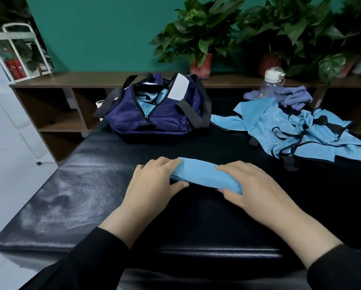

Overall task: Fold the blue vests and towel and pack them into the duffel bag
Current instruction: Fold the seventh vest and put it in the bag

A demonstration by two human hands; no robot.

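Note:
A light blue vest (pixel 202 173), folded into a narrow roll, lies on the black padded table (pixel 91 185) in front of me. My left hand (pixel 152 181) grips its left end, fingers over the top and thumb underneath. My right hand (pixel 248 185) grips its right end the same way. The navy duffel bag (pixel 154 120) stands unzipped at the back, with light blue fabric inside. A heap of unfolded blue vests (pixel 280 130) with black trim lies at the right. A purple-blue towel (pixel 294 97) is bunched behind that heap.
A clear water bottle (pixel 271 84) with a white lid stands by the towel. Behind the table runs a low wooden shelf (pixel 70 82) carrying potted plants (pixel 200 38). A white metal cart (pixel 18 49) stands at the far left on the tiled floor.

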